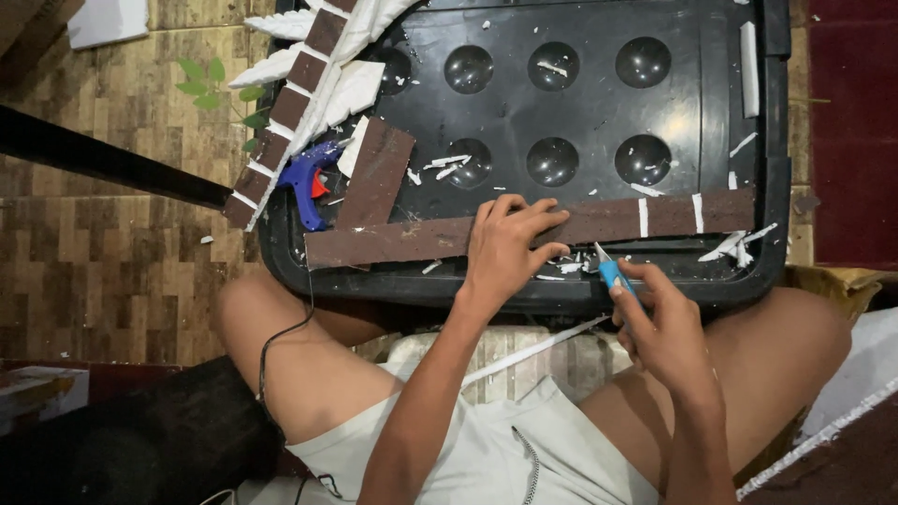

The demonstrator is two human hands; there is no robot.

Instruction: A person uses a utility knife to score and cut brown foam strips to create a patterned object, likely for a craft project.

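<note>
Left hand [505, 245] lies flat, fingers spread; right hand [655, 313] is curled in a grip.

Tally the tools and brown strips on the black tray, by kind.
Blue glue gun: 1
Blue-handled cutter, in the right hand: 1
Long brown strip under the left hand: 1
Short brown strip leaning across it: 1
Total: 4, on the black tray

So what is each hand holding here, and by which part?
The right hand grips a blue-handled cutter by its handle. The left hand holds nothing; it presses flat on the long brown strip.
</note>
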